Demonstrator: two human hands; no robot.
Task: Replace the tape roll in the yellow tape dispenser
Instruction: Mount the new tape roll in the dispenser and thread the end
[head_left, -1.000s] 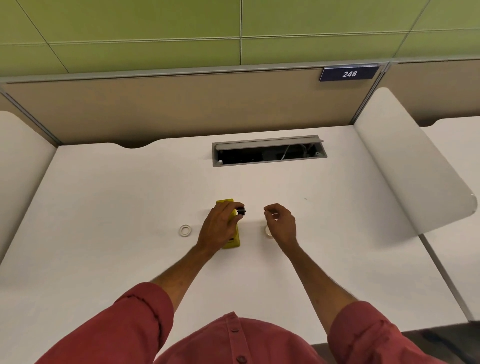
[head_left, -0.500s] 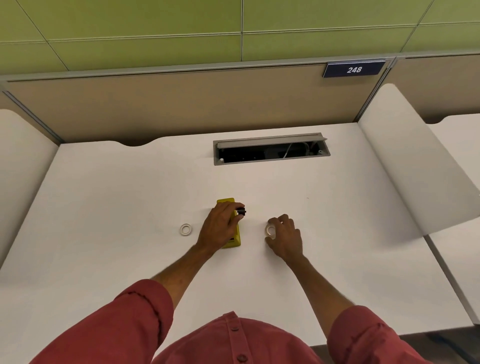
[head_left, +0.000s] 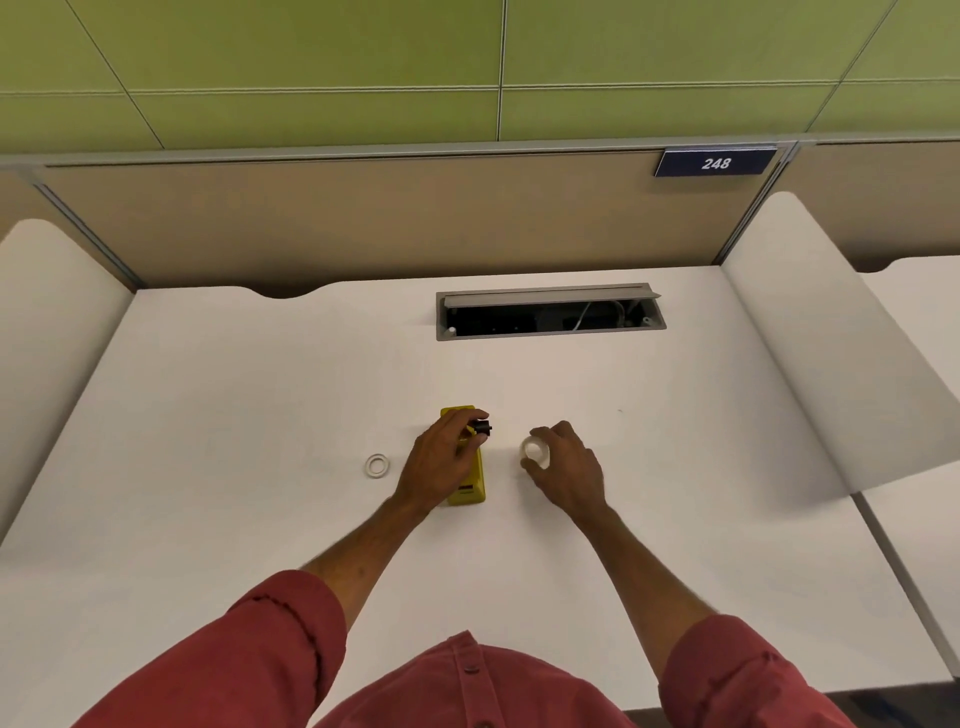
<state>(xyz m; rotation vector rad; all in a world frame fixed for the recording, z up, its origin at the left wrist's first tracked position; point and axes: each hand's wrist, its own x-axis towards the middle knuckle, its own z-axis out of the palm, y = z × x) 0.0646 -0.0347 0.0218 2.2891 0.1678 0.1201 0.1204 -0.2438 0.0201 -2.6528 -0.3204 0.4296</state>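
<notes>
1. Since the frame 0.5 s ago, the right hand (head_left: 563, 470) has lifted the new tape roll (head_left: 535, 451) off the desk (head_left: 234, 415) and tipped it, fingers clamped around it.
2. Unchanged: the left hand (head_left: 441, 460) lies over the yellow tape dispenser (head_left: 470, 486), fingertips pinched on 1 small black spindle (head_left: 483, 428).
3. Count: 1 dispenser, near the desk's middle; 2 rolls, the held one just right of the dispenser and 1 thin spent ring (head_left: 377, 465) flat on the desk to its left.
4. 1 open cable tray (head_left: 550, 312) sits toward the far edge, below 1 sign (head_left: 716, 163) reading 248.
</notes>
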